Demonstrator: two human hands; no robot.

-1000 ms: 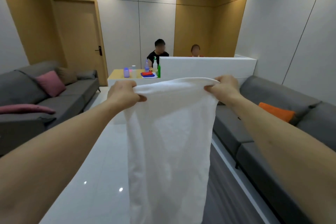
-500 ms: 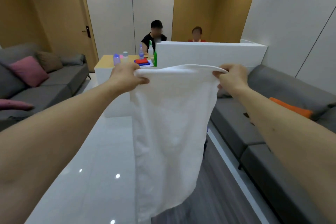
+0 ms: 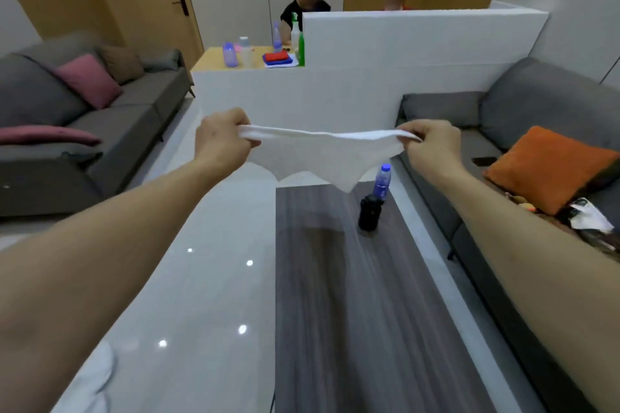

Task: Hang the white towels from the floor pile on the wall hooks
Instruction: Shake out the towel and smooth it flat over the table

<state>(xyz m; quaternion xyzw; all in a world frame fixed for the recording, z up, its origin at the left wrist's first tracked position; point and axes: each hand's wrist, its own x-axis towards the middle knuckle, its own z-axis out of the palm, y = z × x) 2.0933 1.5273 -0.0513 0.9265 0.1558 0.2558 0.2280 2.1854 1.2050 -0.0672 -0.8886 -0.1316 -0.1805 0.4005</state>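
Towel (image 3: 322, 154) is stretched above the table's (image 3: 352, 295) far end, clear of the bottles (image 3: 375, 201). Left hand (image 3: 223, 141) and right hand (image 3: 427, 144) each pinch a top corner. No hooks in view. Advice: keep the top edge taut and carry it high so the loose lower edge misses the bottles.

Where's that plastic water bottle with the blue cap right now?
In the head view the water bottle stands right of centre on the dark wood table, just behind the black bottle and under the right end of the held white towel.
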